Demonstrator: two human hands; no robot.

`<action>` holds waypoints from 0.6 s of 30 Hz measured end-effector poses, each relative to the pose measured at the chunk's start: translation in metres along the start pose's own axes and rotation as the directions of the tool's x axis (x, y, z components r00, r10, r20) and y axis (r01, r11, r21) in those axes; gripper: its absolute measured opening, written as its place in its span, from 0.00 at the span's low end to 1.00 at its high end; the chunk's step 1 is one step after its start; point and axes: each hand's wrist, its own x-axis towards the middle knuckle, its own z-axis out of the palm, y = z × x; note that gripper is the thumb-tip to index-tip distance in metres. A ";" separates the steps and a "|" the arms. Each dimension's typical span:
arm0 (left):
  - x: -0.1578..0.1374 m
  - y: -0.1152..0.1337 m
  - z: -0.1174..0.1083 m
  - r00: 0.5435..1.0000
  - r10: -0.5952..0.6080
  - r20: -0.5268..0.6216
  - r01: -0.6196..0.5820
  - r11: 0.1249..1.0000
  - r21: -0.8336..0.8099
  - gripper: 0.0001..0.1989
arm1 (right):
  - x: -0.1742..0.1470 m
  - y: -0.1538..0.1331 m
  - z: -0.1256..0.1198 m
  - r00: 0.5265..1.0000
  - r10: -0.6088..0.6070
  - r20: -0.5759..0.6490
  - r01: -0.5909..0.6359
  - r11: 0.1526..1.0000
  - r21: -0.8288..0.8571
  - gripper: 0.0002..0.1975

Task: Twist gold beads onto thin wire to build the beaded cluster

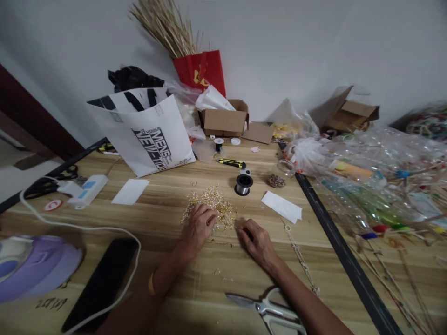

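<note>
My left hand [199, 228] is at the near edge of a loose pile of small gold and clear beads [220, 204], its fingers curled and drawn together. Whatever is between those fingertips is too small to make out. To the right, my right hand [258, 244] rests on the wooden table with fingers bent inward, and its grip is hidden. A short string of tiny beads [221, 242] lies between the hands. Beside my right forearm is a knotted cord [302, 260]. Scissors [265, 307] with pale handles lie partly under that forearm.
Behind the beads are a wire spool [243, 185], a yellow-black cutter [231, 163] and a bowl of brown beads [276, 180]. White paper [282, 206], a phone [101, 284] and a white cable [104, 228] flank the work area. Plastic bottles [370, 186] crowd the right; a white bag [146, 135] stands left.
</note>
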 end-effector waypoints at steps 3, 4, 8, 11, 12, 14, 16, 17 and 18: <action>0.000 0.008 0.004 0.997 0.048 0.058 -0.048 0.999 0.001 0.04 | 0.000 -0.001 -0.001 1.000 0.007 0.003 -0.007 1.000 0.002 0.07; 0.000 0.012 0.005 0.994 0.063 0.093 -0.064 0.998 0.009 0.03 | 0.000 -0.002 -0.001 1.000 0.009 0.007 -0.009 1.000 0.003 0.07; -0.002 0.023 0.010 0.981 0.082 0.176 -0.102 0.989 0.106 0.02 | -0.001 -0.002 -0.001 1.000 0.024 0.019 -0.024 1.000 0.018 0.06; -0.004 0.026 0.012 0.975 0.087 0.205 -0.116 0.984 0.138 0.02 | -0.001 -0.002 -0.002 1.000 0.024 0.017 -0.024 1.000 0.016 0.06; -0.004 0.026 0.012 0.972 0.090 0.215 -0.121 0.983 0.137 0.02 | -0.001 -0.003 -0.002 1.000 0.023 0.015 -0.024 1.000 0.015 0.06; -0.005 0.026 0.013 0.969 0.101 0.225 -0.131 0.984 0.123 0.04 | -0.001 -0.002 -0.002 1.000 0.025 0.015 -0.026 0.999 0.024 0.06; -0.005 0.025 0.014 0.968 0.110 0.227 -0.137 0.985 0.108 0.05 | 0.000 -0.002 -0.002 0.999 0.030 0.015 -0.031 0.999 0.036 0.06; -0.004 0.025 0.015 0.968 0.109 0.228 -0.136 0.985 0.105 0.05 | 0.000 -0.002 -0.002 0.999 0.034 0.015 -0.035 0.999 0.040 0.06; -0.004 0.025 0.015 0.968 0.105 0.228 -0.132 0.986 0.104 0.06 | 0.000 -0.002 -0.002 0.999 0.039 0.012 -0.039 0.998 0.045 0.06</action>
